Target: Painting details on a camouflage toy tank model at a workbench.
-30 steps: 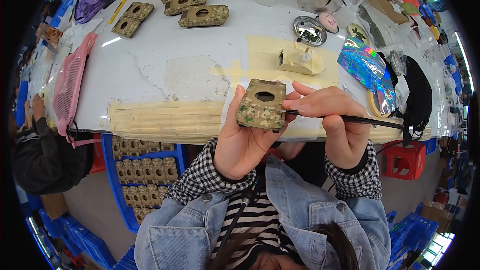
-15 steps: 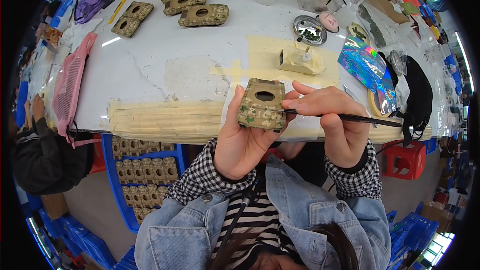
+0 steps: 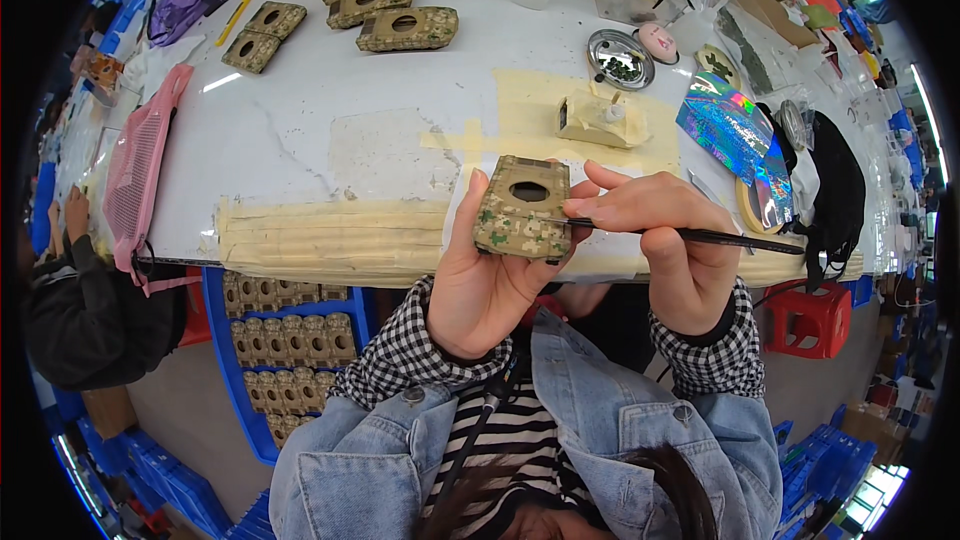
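Note:
My left hand (image 3: 482, 292) grips a camouflage toy tank hull (image 3: 520, 222) by its sides, above the table's front edge. The hull is tan and brown with small square blotches, green ones at the near end, and has a dark oval hole on top. In my right hand (image 3: 672, 232) is a thin black paintbrush (image 3: 735, 238), pinched between thumb and fingers. Its tip meets the hull's right near side, and the right fingertips are close against the hull. Whether the tip presses on the surface is too small to tell.
Several similar hulls (image 3: 408, 30) stand at the back left. A masked block (image 3: 600, 118) and a round metal dish (image 3: 620, 60) with dark green bits lie beyond my right hand. A blue crate (image 3: 232, 370) of hulls is below left, a red stool (image 3: 808, 322) below right. Another person (image 3: 100, 320) sits at far left.

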`<state>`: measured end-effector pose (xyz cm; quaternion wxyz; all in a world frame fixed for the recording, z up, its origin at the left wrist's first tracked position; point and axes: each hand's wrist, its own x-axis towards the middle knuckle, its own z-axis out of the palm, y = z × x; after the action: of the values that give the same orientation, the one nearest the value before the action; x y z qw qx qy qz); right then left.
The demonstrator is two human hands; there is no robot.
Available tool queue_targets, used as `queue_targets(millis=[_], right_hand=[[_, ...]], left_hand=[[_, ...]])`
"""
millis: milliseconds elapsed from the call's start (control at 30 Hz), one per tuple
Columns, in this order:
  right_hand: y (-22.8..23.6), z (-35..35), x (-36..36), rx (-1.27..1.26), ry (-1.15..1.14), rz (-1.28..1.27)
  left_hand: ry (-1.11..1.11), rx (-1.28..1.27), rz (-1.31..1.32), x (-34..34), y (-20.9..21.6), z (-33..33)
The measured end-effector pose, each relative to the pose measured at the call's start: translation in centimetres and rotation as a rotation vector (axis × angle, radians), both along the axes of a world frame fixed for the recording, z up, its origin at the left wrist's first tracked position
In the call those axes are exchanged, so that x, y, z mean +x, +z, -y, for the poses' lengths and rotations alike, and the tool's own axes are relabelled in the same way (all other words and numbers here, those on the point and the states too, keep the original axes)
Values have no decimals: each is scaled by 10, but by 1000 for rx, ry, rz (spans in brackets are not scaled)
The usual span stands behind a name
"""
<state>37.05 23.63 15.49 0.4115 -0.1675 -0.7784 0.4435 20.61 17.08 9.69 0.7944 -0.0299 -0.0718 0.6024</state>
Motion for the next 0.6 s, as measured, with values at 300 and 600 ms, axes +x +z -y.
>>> queue_targets(millis=[300, 600], right_hand=[[-1, -1, 0, 2, 8, 3], [-2, -1, 0, 2, 10, -10]], left_hand=[[-11, 1, 17, 0, -1, -1], [0, -9, 20, 1, 0, -1]])
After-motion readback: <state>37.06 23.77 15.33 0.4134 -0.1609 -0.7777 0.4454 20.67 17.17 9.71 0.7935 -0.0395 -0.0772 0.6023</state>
